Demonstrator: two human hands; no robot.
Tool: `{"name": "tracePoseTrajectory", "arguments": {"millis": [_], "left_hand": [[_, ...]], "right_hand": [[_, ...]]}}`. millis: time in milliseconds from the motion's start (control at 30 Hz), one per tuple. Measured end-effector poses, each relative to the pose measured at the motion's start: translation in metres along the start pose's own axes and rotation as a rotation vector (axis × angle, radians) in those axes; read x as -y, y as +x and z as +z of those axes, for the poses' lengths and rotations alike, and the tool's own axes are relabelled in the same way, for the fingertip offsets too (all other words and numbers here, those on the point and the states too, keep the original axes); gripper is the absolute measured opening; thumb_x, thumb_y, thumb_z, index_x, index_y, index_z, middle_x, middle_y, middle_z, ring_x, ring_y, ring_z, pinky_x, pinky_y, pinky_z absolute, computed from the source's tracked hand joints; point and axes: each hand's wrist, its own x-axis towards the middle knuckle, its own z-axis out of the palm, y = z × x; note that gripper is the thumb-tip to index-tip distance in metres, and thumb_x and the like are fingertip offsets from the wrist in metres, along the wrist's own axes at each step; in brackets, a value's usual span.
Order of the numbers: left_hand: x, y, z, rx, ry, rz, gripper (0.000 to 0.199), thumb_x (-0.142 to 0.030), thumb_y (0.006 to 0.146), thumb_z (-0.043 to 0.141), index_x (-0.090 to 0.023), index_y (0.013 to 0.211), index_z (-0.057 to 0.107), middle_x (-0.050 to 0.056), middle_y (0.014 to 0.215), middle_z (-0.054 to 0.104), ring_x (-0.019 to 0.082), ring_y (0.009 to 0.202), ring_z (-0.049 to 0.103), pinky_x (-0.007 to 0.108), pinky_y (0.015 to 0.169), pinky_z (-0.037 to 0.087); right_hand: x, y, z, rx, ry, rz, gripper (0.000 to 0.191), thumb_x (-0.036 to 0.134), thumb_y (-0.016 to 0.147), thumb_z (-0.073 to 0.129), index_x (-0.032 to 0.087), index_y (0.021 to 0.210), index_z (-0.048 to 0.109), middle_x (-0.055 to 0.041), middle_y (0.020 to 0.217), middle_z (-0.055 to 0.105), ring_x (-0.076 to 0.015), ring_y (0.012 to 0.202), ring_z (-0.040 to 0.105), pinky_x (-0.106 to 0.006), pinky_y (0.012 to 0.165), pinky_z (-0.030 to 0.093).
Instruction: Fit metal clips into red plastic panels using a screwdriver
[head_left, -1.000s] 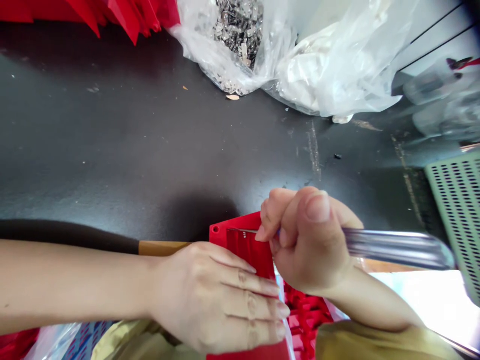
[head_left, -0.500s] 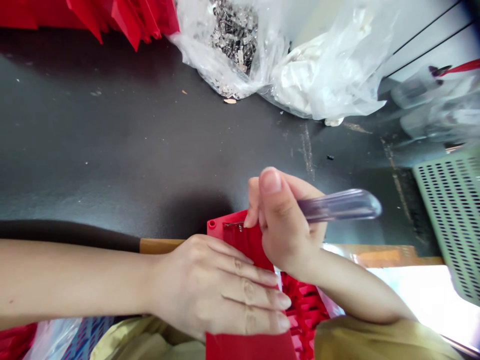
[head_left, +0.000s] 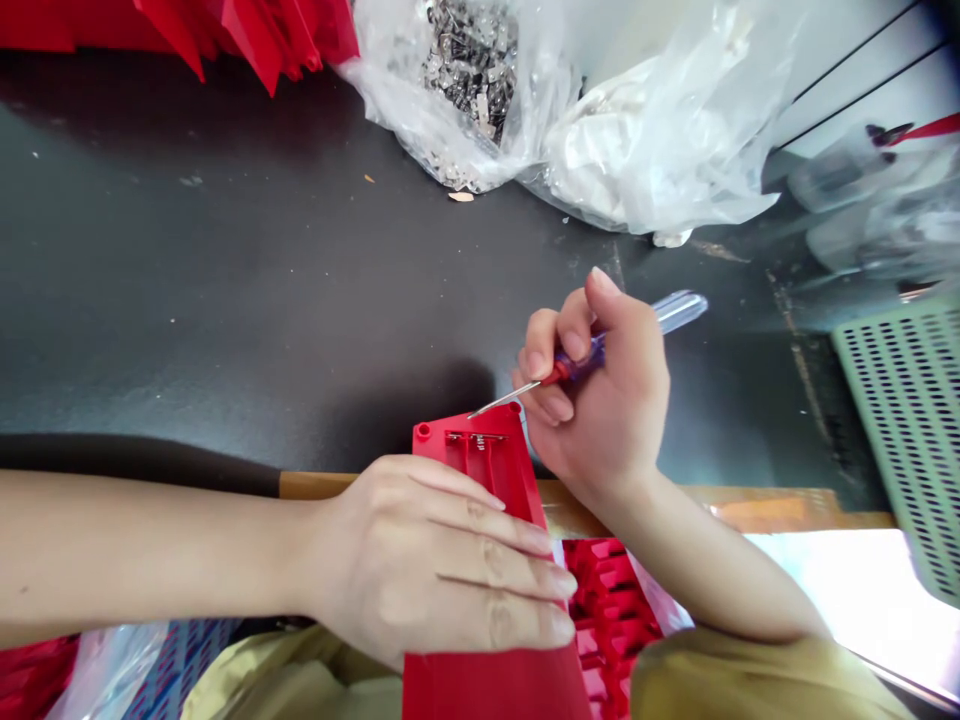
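Note:
A red plastic housing (head_left: 525, 490) with a slotted battery compartment lies across the table's front edge. Small metal springs (head_left: 478, 440) show at the compartment's far end. My left hand (head_left: 450, 565) rests across the housing, its fingers close together and reaching over the right side; the thumb is hidden. In my right hand (head_left: 600, 390) is a screwdriver (head_left: 679, 310) with a clear purple handle, the fingers closed round it. Its thin metal shaft points down-left, the tip just by the housing's far end; whether it touches I cannot tell.
Behind on the dark table (head_left: 225, 280) stand a clear bag of small metal pieces (head_left: 472, 70) and a bag of white items (head_left: 615, 140). Red parts (head_left: 262, 40) are at the back left, a green perforated basket (head_left: 900, 400) at right. More red parts (head_left: 611, 610) lie below.
My right hand has lifted and turned away from the compartment, so the screwdriver's shaft and the metal springs now show. The left hand has stayed on the housing.

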Motion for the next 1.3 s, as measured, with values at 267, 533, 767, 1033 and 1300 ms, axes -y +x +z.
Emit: {"name": "tracePoseTrajectory", "arguments": {"millis": [267,533,767,1033,1300], "left_hand": [[0.002,-0.001,-0.001,0.060,0.094,-0.072,0.029,-0.021,0.103,0.043,-0.023,0.108,0.071,-0.009,0.117,0.073,0.007,0.116,0.062,0.027,0.116,0.032],[0.008,-0.002,0.009,0.078,0.248,0.002,0.030,-0.018,0.102,0.042,-0.017,0.110,0.070,-0.002,0.118,0.074,0.012,0.114,0.063,0.028,0.096,0.046],[-0.007,-0.006,0.009,-0.049,0.191,0.073,0.035,-0.020,0.100,0.040,-0.021,0.096,0.075,-0.005,0.105,0.078,0.013,0.101,0.069,0.027,0.074,0.052],[-0.015,0.004,0.005,-0.011,0.435,-0.092,0.036,-0.014,0.101,0.038,-0.017,0.101,0.074,-0.003,0.109,0.077,0.013,0.102,0.069,0.026,0.081,0.052],[-0.026,-0.002,0.010,0.481,0.978,-0.213,0.052,-0.004,0.093,0.026,0.001,0.137,0.053,0.016,0.146,0.052,0.025,0.126,0.056,0.036,0.097,0.047]], "right_hand": [[-0.009,0.002,-0.001,-0.056,0.040,-0.016,0.042,0.043,0.082,0.067,0.021,0.053,0.048,0.0036,0.048,0.055,-0.0046,0.027,0.034,-0.022,0.025,0.015],[-0.002,0.006,-0.003,-0.041,0.070,-0.214,0.043,0.038,0.086,0.058,0.020,0.049,0.044,0.0031,0.046,0.051,-0.0045,0.030,0.034,-0.021,0.028,0.019],[0.003,-0.007,0.007,0.048,-0.010,-0.177,0.051,0.048,0.089,0.060,0.020,0.049,0.044,0.0035,0.043,0.050,-0.0039,0.027,0.028,-0.022,0.025,0.013],[-0.004,-0.003,0.005,0.007,-0.001,-0.157,0.050,0.048,0.091,0.057,0.021,0.050,0.049,0.0012,0.048,0.056,-0.0071,0.030,0.037,-0.024,0.028,0.018],[0.006,0.013,-0.006,-0.123,0.029,-0.267,0.044,0.044,0.082,0.065,0.021,0.049,0.049,0.0018,0.046,0.055,-0.0067,0.029,0.034,-0.024,0.029,0.017]]}}
